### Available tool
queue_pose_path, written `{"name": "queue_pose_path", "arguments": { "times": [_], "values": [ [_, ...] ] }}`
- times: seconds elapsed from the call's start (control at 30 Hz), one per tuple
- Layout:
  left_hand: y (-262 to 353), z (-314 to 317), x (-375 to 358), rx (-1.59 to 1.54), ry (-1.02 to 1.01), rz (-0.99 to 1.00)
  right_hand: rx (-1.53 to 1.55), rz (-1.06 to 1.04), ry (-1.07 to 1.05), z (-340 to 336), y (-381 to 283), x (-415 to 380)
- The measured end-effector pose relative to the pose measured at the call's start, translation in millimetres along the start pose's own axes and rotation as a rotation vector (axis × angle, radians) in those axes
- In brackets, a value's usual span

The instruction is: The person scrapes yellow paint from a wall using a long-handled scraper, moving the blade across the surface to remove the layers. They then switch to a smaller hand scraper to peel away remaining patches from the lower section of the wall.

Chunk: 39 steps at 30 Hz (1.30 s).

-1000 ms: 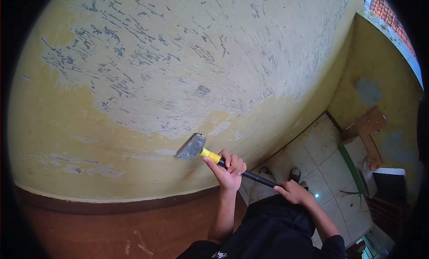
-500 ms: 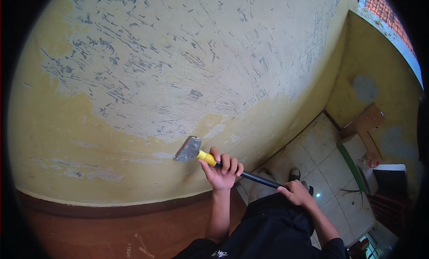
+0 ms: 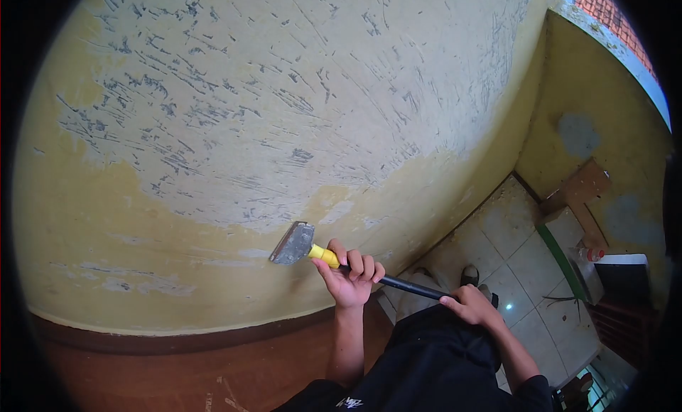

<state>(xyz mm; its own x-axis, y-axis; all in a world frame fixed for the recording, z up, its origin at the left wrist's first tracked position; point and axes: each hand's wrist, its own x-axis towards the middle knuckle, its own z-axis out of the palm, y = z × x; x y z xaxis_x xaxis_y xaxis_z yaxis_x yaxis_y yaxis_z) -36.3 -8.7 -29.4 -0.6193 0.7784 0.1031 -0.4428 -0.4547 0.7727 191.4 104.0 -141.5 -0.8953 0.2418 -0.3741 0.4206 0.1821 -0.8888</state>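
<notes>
Scraper [image 3: 325,256] at the wall [image 3: 213,206], blade [image 3: 294,244] toward it, long axis slanting back from it. Left hand [image 3: 351,278] curled round the handle [image 3: 412,287] nearer the wall; right hand [image 3: 472,306] clasps it farther back

The lone view looks forward and down from the person's head, near a grey-bladed scraper with a yellow collar and black rod handle [image 3: 324,256]; the scuffed yellow painted wall [image 3: 234,128] spreads beyond it, pale square floor tiles [image 3: 513,291] to its right.

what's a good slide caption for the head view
Left hand near the blade, right hand lower on the black handle: scraper at a scored, patchy yellow wall.
</notes>
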Motion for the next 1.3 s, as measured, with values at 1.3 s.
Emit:
{"name": "queue_pose_path", "arguments": {
  "times": [1.3],
  "values": [
    [26.9,5.2,19.1,-0.316,-0.112,0.097,0.013,-0.006,-0.011,4.0,-0.3,7.4]
  ]
}}
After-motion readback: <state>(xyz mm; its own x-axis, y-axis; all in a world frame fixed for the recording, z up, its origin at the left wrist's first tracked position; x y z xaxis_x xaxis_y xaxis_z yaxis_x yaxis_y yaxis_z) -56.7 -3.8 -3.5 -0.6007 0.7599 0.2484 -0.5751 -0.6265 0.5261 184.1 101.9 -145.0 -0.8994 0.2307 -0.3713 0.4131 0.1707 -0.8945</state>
